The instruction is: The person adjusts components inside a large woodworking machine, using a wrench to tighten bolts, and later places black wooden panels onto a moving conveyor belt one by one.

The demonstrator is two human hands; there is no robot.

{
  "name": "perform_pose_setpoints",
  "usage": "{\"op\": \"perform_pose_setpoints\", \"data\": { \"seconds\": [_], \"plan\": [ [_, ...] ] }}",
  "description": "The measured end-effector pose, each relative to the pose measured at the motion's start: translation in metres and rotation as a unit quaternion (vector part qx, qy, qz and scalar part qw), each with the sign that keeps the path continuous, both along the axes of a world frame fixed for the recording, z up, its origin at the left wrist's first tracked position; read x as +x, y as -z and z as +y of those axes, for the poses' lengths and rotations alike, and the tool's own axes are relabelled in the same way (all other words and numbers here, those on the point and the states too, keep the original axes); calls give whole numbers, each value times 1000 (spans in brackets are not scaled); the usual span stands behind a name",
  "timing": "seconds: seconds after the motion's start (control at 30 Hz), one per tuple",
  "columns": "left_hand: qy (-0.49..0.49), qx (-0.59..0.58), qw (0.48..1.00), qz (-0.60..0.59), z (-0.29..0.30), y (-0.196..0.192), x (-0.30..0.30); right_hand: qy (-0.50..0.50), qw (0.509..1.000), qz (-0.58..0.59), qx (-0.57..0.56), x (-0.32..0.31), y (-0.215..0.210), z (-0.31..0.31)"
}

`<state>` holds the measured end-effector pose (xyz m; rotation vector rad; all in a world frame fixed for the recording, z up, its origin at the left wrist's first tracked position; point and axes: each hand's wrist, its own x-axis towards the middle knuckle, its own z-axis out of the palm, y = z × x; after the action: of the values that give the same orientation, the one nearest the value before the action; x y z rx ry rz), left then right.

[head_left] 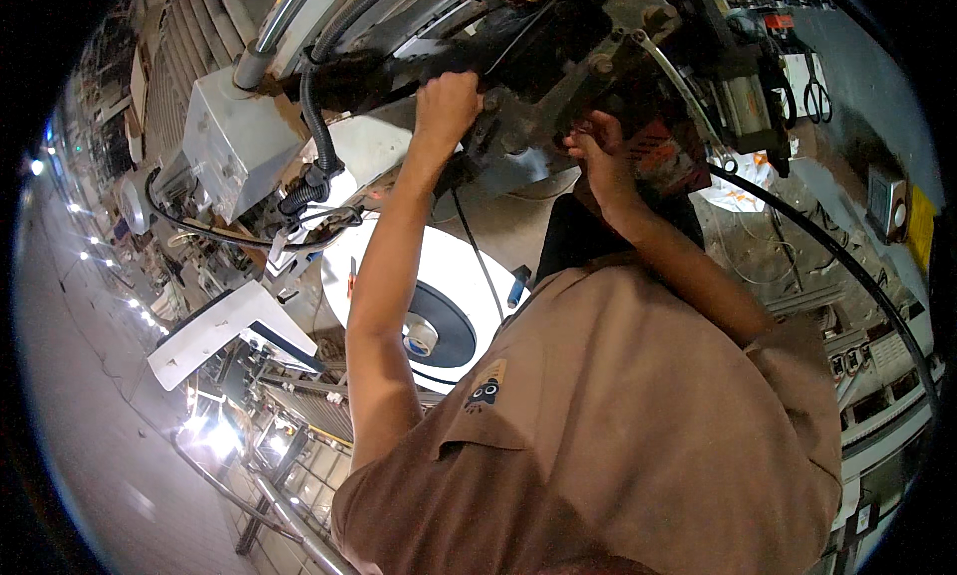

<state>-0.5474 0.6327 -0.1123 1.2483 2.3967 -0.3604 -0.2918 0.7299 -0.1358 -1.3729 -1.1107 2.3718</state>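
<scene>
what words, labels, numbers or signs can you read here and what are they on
None can be read clearly.
Cartoon print on the brown shirt: nearby marks too small.
Reddish panel beside the right hand: orange markings too blurred.
Grey device at the far right: too small to make out any lettering.

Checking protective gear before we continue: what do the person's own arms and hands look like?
The left hand and right hand are ungloved and bare-wristed. The brown shirt has short sleeves, leaving both forearms uncovered, and a round-eyed dark cartoon figure.
</scene>
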Motion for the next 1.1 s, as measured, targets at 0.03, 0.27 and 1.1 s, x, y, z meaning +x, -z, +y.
{"op": "perform_pose_setpoints", "data": {
  "seconds": [0.03, 0.27, 1.1],
  "plan": [
    [-2, 17, 1000, -5, -1, 3, 1, 3, 1000, -2, 1, -1, -1, 4],
    [-99, 20, 995, 2, -17, -18, 16, -55, 957, -85, 273, 40, 25, 8],
    [-687, 492, 236, -480, 108, -9, 58, -250, 928, 19, 275, 50, 9, 60]
  ]
}}
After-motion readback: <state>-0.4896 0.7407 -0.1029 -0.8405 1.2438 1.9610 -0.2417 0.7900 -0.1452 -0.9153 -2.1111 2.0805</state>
